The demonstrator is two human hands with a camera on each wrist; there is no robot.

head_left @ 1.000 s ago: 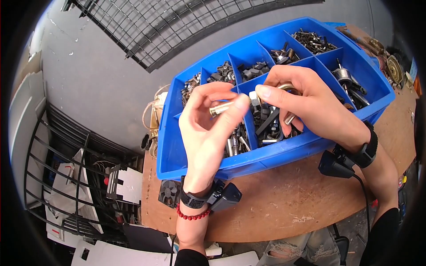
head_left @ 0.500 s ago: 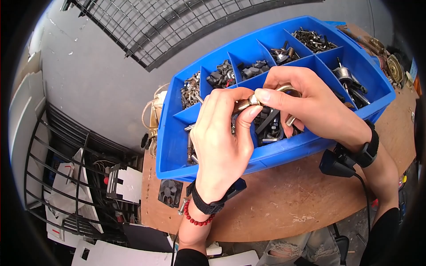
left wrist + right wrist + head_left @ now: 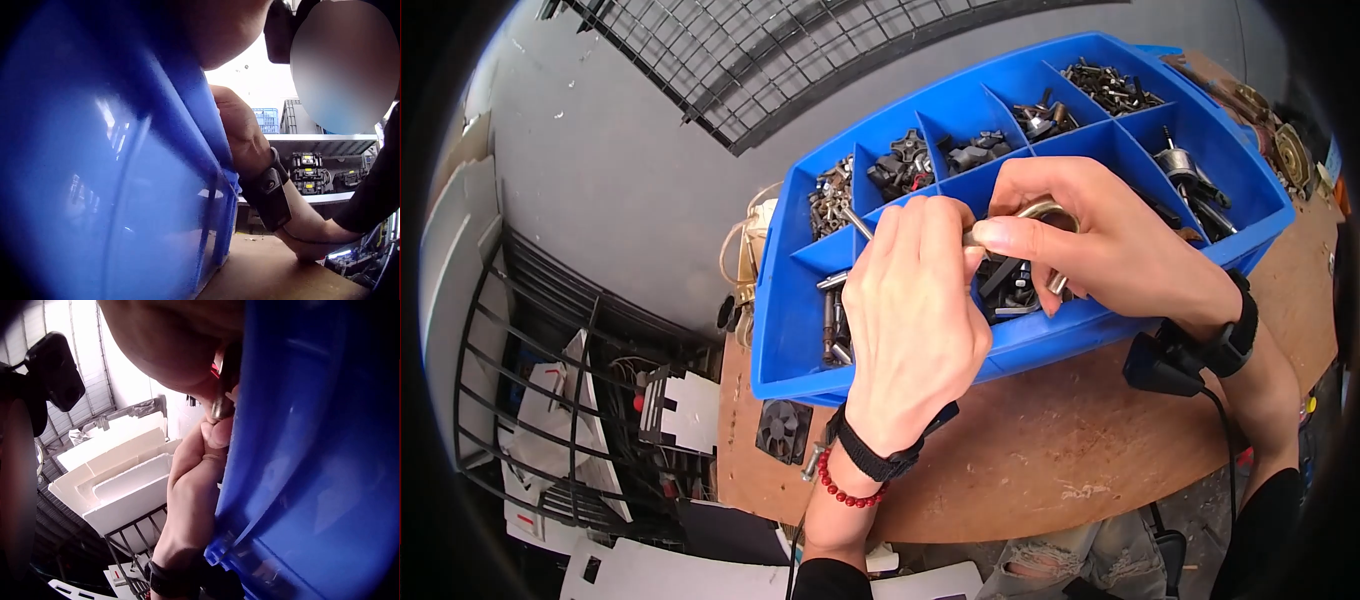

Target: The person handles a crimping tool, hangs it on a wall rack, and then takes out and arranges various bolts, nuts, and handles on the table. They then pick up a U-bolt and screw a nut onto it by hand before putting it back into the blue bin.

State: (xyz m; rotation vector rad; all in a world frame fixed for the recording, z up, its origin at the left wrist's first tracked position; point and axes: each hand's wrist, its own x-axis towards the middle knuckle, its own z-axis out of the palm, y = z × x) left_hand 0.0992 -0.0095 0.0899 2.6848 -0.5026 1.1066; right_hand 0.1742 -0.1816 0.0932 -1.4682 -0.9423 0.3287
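Above the blue divided bin (image 3: 1040, 332), a curved brass-coloured metal piece (image 3: 1055, 208) sits in the right hand (image 3: 1100, 235), pinched with the thumb on its left end. Against that end, the left hand (image 3: 915, 310) has its fingers curled over, back of the hand up; its grip on the brass-coloured end piece is mostly hidden. The right wrist view shows part of the metal piece (image 3: 222, 400) between the right hand (image 3: 175, 347) and the left hand (image 3: 194, 481). In the left wrist view, the right hand (image 3: 240, 134) is partly behind the bin's side (image 3: 144, 187).
Bin compartments hold nuts (image 3: 832, 200), black knobs (image 3: 900, 168), screws (image 3: 1105, 88) and a hole-saw-like tool (image 3: 1178, 170). A metal rod (image 3: 857, 223) sticks up by the left knuckles. On the wooden table (image 3: 1020, 440) lie a small fan (image 3: 782, 430) and a bolt (image 3: 812, 462).
The left hand has moved right from holding the brass-coloured piece apart to meeting the curved piece, then rolled over so its back faces up. The right hand has barely moved.
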